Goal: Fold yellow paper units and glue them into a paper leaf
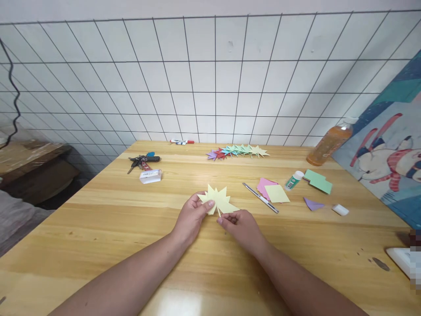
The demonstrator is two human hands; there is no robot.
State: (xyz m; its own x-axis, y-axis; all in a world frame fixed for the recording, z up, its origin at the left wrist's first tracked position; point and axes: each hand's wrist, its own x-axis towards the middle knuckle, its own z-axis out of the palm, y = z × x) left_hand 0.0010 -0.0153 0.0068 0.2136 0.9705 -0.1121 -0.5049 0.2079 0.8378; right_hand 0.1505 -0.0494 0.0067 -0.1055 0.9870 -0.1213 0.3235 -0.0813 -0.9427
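A pale yellow folded-paper leaf [222,201] with several pointed tips is held up above the wooden table by both hands. My left hand [191,216] pinches its left side, the thumb lying over the front. At the leaf's base, my right hand [242,226] has thumb and fingers closed on the thin paper stem [219,212]. To the right of the hands lie a craft knife [260,197], a yellow paper square [277,193] and pink paper [264,186] partly under it.
Finished paper leaves [240,150] lie in a row at the back, near a marker [182,141]. Keys [144,161] and a small white box [150,176] sit left. Rightward are a glue stick [294,180], green paper [317,181], purple paper [312,204], an eraser [340,210] and a bottle [330,142].
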